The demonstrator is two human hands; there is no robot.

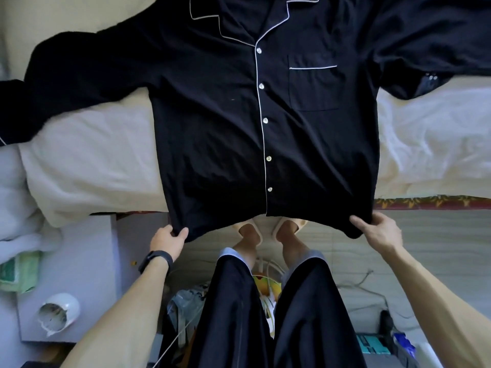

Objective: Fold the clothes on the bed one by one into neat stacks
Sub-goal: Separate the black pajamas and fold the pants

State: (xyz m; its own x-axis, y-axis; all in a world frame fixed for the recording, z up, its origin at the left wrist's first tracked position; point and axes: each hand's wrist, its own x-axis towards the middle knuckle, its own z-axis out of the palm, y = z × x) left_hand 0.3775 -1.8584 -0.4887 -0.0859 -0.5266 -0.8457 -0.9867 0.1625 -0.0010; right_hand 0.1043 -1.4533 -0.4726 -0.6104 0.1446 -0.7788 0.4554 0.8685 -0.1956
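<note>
We grip the shirt [225, 128] by its two hem corners: left hand [168, 236] at 7 o'clock, fingers and thumb curled round the cloth; right hand [377, 227] at 5 o'clock, pinching the other corner. The shirt lies front up and buttoned on the bed [87, 160], collar at 12, sleeves [79, 75] spread toward 10 and 2, hem held just past the near edge. Judged step: squaring the shirt before the first fold. We should pull both corners evenly so the placket runs straight, then lay the hem down flat. The duvet looks soft and rumpled, so cloth may drag and crease. On the floor: a white pot [59, 313] at 8, cables [364, 282] at 4.
</note>
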